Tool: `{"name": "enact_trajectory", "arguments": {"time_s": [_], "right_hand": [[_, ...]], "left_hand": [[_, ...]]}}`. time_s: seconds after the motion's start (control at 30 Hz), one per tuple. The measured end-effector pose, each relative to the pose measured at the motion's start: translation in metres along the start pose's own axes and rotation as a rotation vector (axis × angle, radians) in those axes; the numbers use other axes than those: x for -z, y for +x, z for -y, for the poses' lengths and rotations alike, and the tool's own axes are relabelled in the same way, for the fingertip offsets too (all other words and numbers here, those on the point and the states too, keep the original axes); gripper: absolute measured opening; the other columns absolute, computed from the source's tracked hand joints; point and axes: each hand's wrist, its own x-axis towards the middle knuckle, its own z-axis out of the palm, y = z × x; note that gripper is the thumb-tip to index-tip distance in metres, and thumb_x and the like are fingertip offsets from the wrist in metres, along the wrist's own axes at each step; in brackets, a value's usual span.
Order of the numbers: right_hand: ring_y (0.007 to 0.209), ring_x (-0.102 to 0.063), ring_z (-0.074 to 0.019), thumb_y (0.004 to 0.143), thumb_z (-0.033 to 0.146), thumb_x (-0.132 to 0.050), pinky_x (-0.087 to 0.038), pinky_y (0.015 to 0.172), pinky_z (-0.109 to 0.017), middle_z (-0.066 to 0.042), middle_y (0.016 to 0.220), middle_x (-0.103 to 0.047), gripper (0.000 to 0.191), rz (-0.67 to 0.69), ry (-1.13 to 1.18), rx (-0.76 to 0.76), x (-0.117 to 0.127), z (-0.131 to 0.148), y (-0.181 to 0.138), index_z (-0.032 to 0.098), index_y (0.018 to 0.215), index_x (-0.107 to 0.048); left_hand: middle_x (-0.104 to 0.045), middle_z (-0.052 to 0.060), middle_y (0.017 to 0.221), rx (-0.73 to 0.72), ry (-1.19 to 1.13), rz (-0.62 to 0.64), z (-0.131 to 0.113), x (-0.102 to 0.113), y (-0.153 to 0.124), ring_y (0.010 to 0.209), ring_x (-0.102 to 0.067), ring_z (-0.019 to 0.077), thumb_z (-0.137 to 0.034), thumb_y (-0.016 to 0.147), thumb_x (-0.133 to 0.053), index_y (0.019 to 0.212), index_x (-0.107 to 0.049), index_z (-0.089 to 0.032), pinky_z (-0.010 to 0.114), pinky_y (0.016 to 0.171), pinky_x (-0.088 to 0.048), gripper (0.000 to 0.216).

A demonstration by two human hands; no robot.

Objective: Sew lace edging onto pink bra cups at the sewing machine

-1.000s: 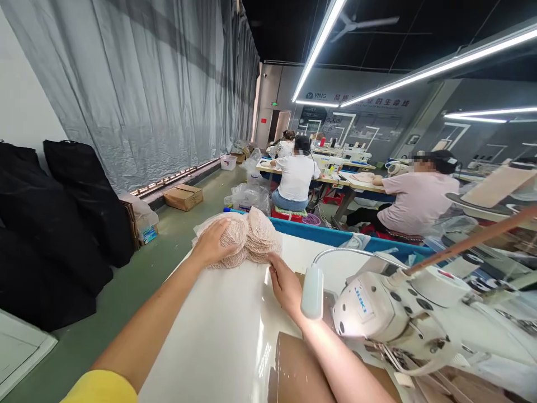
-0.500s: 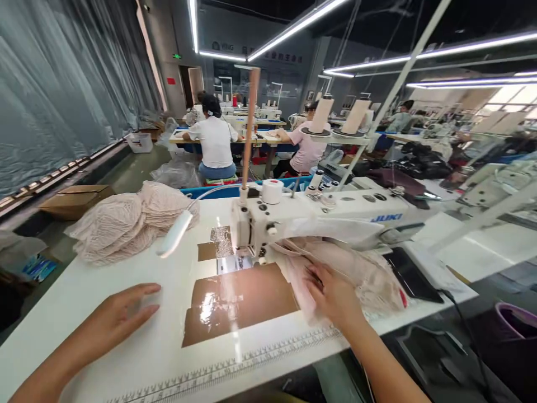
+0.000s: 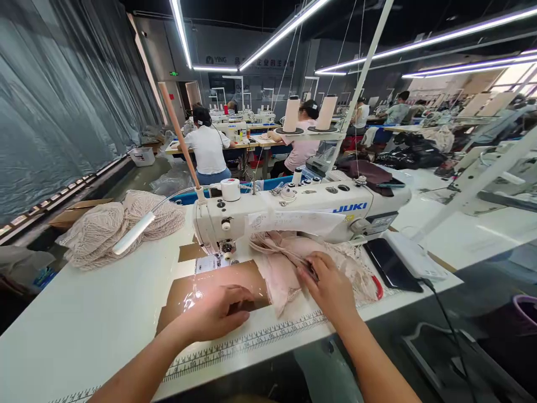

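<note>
My left hand (image 3: 226, 308) hovers over the brown taped sheet (image 3: 247, 274) in front of the sewing machine's needle area, thumb and fingers apart, holding nothing. To its right, my right hand (image 3: 325, 280) is closed on a bunched pale pink fabric piece (image 3: 279, 274) under the machine arm. A small dark, slim object shows between its thumb and fingers; its kind is unclear. The white sewing machine (image 3: 272, 204) stands just beyond both hands. Lace-like fabric (image 3: 356, 274) with a red bit lies right of my right hand.
Stacked beige lace pieces (image 3: 109, 229) lie at the table's left, under a lamp (image 3: 134, 232). A dark phone (image 3: 390, 263) rests at right, near a cable (image 3: 448, 319). A ruler strip (image 3: 235, 347) runs along the front edge. Co-workers sit at machines beyond.
My left hand has moved right, from the bare table to over the brown sheet. My right hand stays at the pink fabric, whose near corner now spreads towards the table edge. The view has shifted right.
</note>
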Motion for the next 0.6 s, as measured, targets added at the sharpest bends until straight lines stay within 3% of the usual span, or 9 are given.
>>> {"name": "enact_trajectory", "arguments": {"time_s": [0.07, 0.17, 0.4, 0.53, 0.6], "right_hand": [[0.074, -0.065, -0.023, 0.091, 0.03, -0.047, -0.039, 0.055, -0.029, -0.012, 0.1, -0.068, 0.022, 0.05, -0.075, -0.01, 0.005, -0.006, 0.002, 0.017, 0.098, -0.063], [0.07, -0.064, -0.0227, 0.09, 0.029, -0.047, -0.038, 0.055, -0.028, -0.006, 0.08, -0.069, 0.02, 0.174, -0.052, 0.035, 0.011, -0.012, 0.007, 0.019, 0.084, -0.064], [0.081, -0.064, -0.0219, 0.082, 0.018, -0.046, -0.045, 0.067, -0.03, -0.007, 0.091, -0.068, 0.02, -0.073, 0.201, 0.11, 0.021, -0.014, 0.016, 0.019, 0.091, -0.063], [0.081, -0.063, -0.0204, 0.081, 0.016, -0.047, -0.044, 0.067, -0.029, -0.006, 0.09, -0.067, 0.019, -0.124, 0.316, 0.153, 0.025, -0.01, 0.009, 0.019, 0.091, -0.062], [0.076, -0.061, -0.0183, 0.084, 0.019, -0.049, -0.044, 0.066, -0.027, -0.004, 0.085, -0.066, 0.015, -0.072, 0.421, 0.129, 0.03, -0.007, 0.006, 0.019, 0.092, -0.061]], "left_hand": [[-0.067, 0.005, 0.103, -0.028, -0.044, -0.017, -0.005, -0.008, 0.016, 0.083, -0.06, 0.0182, -0.025, 0.084, -0.055, 0.118, -0.062, -0.023, 0.027, 0.07, -0.046, 0.035], [-0.067, 0.007, 0.106, -0.033, -0.187, -0.05, -0.006, -0.02, 0.039, 0.087, -0.061, 0.0193, -0.03, 0.085, -0.057, 0.117, -0.062, -0.021, 0.029, 0.076, -0.047, 0.034], [-0.057, 0.012, 0.128, 0.035, -0.816, -0.201, -0.004, -0.045, 0.082, 0.117, -0.053, 0.0252, -0.044, 0.083, -0.065, 0.126, -0.057, -0.02, 0.036, 0.096, -0.043, 0.049], [-0.055, 0.012, 0.127, 0.109, -1.121, -0.26, -0.012, -0.044, 0.097, 0.105, -0.057, 0.0218, -0.043, 0.073, -0.076, 0.122, -0.058, -0.02, 0.036, 0.095, -0.043, 0.058], [-0.056, 0.01, 0.125, 0.096, -1.225, -0.249, -0.016, -0.041, 0.102, 0.097, -0.059, 0.018, -0.04, 0.071, -0.078, 0.118, -0.061, -0.02, 0.033, 0.091, -0.045, 0.054]]}}
